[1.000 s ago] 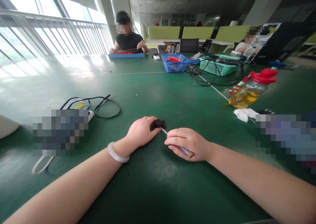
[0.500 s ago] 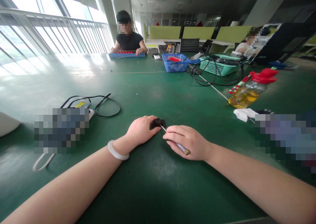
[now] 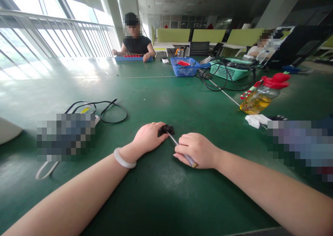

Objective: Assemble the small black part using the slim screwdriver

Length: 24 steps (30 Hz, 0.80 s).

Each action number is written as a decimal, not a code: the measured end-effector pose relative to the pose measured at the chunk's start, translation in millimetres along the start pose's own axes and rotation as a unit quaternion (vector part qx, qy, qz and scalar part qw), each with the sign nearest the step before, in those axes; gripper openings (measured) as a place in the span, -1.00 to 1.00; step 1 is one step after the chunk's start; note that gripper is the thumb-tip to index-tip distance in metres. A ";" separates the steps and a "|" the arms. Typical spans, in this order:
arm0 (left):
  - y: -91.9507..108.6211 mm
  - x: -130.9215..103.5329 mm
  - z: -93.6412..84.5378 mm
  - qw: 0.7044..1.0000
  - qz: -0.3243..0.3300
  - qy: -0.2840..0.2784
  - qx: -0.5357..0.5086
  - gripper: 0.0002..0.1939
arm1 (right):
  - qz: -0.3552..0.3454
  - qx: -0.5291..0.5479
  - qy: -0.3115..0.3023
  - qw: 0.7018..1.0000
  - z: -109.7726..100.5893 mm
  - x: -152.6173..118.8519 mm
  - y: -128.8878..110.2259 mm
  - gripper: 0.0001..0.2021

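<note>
A small black part (image 3: pixel 168 129) sits on the green table, pinched by my left hand (image 3: pixel 148 137); its exact kind is too small to make out. The fingers and thumb cover its left side. My right hand (image 3: pixel 199 149) is closed around the handle of a screwdriver (image 3: pixel 189 159). The thin metal shaft slants up and to the left, and its tip meets the near side of the black part. A pale bangle circles my left wrist.
On the left lie a black cable (image 3: pixel 114 121) and a blurred-out device. To the right are a red-lidded bottle (image 3: pixel 260 97) and white tissue (image 3: pixel 256 121). Farther off stand a blue basket (image 3: pixel 183 69) and a green basket (image 3: pixel 229 72). A person (image 3: pixel 136 43) sits across the table.
My right hand has shifted slightly right along the screwdriver, so more of the shaft shows. The screwdriver's tip has moved a little left on the black part. My left hand has stayed still.
</note>
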<state>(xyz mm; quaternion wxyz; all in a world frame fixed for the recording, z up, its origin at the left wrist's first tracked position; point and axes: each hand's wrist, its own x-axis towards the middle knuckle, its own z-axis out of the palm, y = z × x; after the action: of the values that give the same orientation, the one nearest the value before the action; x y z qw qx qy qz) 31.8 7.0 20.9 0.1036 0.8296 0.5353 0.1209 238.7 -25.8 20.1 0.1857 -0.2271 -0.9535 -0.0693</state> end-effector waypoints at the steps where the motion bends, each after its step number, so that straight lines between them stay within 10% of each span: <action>1: -0.5 0.1 0.5 1.000 0.002 0.002 0.001 -0.71 | 0.002 0.005 0.005 1.000 -0.1 -0.3 0.4 -0.75; 24: -5.4 2.2 7.0 1.000 0.006 0.007 0.028 -0.72 | 0.046 0.044 0.066 0.996 2.7 -2.0 2.0 -0.76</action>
<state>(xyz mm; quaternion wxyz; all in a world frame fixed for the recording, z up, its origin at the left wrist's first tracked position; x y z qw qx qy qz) 30.3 11.0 12.8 0.0760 0.8347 0.5337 0.1126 240.4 -24.3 17.0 0.2612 -0.2572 -0.9298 -0.0338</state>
